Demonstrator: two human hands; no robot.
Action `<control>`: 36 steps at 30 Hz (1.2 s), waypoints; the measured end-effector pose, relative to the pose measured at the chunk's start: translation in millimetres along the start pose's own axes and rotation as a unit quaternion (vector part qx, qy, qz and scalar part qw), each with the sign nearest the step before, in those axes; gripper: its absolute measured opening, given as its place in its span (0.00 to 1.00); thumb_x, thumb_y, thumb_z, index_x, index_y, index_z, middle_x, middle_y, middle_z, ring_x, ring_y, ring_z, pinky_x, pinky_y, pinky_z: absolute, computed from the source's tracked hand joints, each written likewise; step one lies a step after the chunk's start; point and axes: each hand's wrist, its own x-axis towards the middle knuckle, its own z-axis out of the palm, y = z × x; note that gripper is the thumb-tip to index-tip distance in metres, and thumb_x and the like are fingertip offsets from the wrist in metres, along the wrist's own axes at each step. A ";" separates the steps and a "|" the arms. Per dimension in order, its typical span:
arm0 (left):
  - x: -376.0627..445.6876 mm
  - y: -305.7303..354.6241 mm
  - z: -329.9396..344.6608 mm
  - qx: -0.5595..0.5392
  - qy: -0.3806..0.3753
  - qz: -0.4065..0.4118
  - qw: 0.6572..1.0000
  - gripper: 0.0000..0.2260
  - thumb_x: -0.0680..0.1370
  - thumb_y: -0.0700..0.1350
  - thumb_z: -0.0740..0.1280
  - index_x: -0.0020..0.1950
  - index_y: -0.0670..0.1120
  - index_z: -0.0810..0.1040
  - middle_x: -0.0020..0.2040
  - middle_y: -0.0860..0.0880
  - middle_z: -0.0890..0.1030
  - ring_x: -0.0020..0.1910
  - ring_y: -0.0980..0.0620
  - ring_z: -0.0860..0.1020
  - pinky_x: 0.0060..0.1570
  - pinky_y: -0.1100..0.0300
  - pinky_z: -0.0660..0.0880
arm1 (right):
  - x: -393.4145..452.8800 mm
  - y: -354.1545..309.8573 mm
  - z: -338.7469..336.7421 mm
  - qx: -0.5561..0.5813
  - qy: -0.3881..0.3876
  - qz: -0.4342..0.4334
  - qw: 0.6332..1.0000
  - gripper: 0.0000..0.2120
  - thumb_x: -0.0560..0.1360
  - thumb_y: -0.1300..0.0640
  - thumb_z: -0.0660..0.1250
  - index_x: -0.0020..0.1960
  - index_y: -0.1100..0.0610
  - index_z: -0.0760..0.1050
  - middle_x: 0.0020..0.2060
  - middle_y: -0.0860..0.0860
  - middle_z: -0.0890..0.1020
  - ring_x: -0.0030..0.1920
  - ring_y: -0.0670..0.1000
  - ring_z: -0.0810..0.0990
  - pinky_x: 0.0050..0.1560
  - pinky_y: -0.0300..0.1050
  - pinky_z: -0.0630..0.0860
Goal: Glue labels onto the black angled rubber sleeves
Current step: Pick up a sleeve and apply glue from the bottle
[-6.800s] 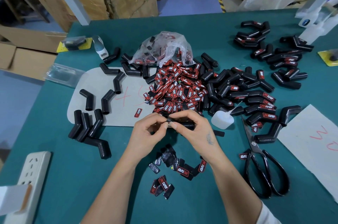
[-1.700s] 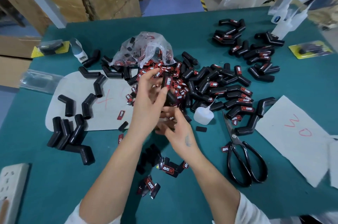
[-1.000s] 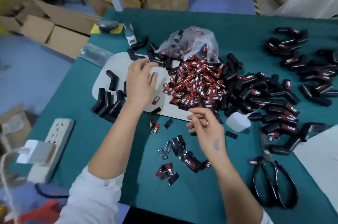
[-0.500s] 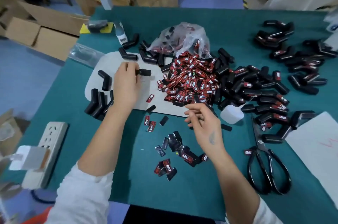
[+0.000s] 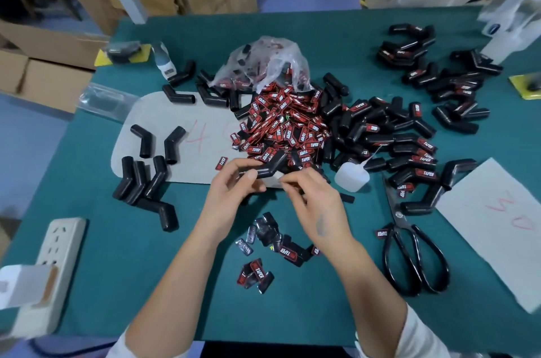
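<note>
Head view, left hand (image 5: 231, 196) fingers (image 5: 248, 174) gripping sleeve (image 5: 263, 169)

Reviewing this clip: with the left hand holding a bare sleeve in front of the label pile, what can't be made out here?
- Head view: what the right hand pinches, hidden by its curled fingers.
- Whether the sleeve in the left hand carries glue: too small.
- Contents of the plastic bag: blurred by crumpled film.
- White bottle at the far right: blurred, partly cut off by the edge.
</note>
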 end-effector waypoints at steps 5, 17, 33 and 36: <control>-0.5 -1.1 3.0 -0.126 -0.025 0.025 0.991 0.08 0.79 0.37 0.71 0.58 0.40 0.79 0.55 0.44 0.85 0.55 0.39 0.86 0.61 0.51 0.80 | -9.1 -9.2 -33.5 0.023 0.293 -0.136 0.946 0.11 0.85 0.53 0.66 0.48 0.59 0.81 0.45 0.42 0.79 0.46 0.42 0.75 0.50 0.39 0.72; -0.4 1.2 7.3 -0.216 -0.078 -0.027 0.973 0.21 0.83 0.34 0.62 0.76 0.42 0.75 0.65 0.40 0.83 0.62 0.42 0.84 0.62 0.54 0.80 | -5.6 33.3 -65.4 -0.023 0.060 0.227 0.972 0.23 0.77 0.56 0.76 0.66 0.46 0.70 0.60 0.42 0.72 0.56 0.41 0.73 0.51 0.32 0.69; 0.9 5.0 9.1 -0.186 -0.061 0.019 0.981 0.29 0.82 0.33 0.67 0.77 0.57 0.68 0.61 0.47 0.81 0.64 0.32 0.82 0.63 0.50 0.80 | 1.5 -5.1 -39.3 0.344 0.010 0.201 0.917 0.19 0.77 0.56 0.74 0.66 0.46 0.76 0.58 0.43 0.84 0.58 0.46 0.84 0.55 0.38 0.80; -1.4 8.2 13.0 -0.176 -0.030 0.020 0.984 0.22 0.77 0.40 0.78 0.65 0.45 0.71 0.56 0.43 0.82 0.65 0.31 0.81 0.60 0.47 0.81 | 1.7 -4.2 -38.6 0.376 0.034 0.234 0.896 0.22 0.71 0.48 0.79 0.62 0.45 0.76 0.57 0.50 0.86 0.58 0.52 0.86 0.49 0.39 0.81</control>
